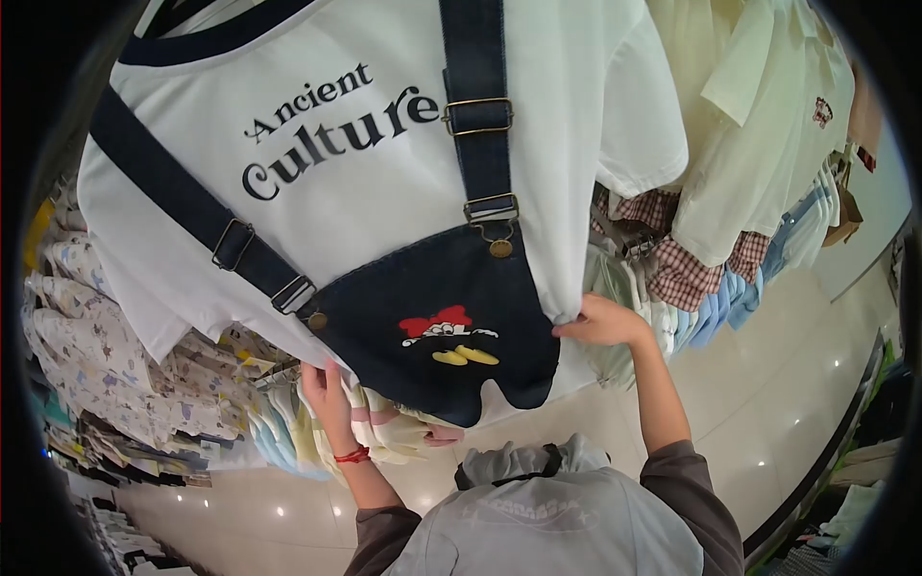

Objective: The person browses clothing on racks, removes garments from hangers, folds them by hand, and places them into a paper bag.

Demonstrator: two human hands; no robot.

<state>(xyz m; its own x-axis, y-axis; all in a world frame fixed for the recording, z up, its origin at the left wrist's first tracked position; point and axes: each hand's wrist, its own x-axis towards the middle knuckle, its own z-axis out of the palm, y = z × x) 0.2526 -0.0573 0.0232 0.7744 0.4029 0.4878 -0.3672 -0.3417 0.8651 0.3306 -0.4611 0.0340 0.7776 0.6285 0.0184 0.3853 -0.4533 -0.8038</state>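
Observation:
A white T-shirt [375,182] with black "Ancient Culture" lettering hangs under dark overalls [442,317], which carry a red, white and yellow cartoon patch. Two dark straps with metal buckles cross the shirt. My right hand [605,322] pinches the edge of the garment at the right side of the overalls. At the lower left, my left hand [328,396], with a red bracelet on the wrist, is at the shirt's hem beside the overalls. Part of its fingers is behind the cloth, so what they grip cannot be made out.
Patterned pale clothes [134,355] hang at the left. Cream shirts with checked skirts [687,274] hang at the right, with blue garments [735,302] beyond. Pastel clothes are behind my left hand. Shiny floor tiles [788,384] lie below, and a dark edge curves at the lower right.

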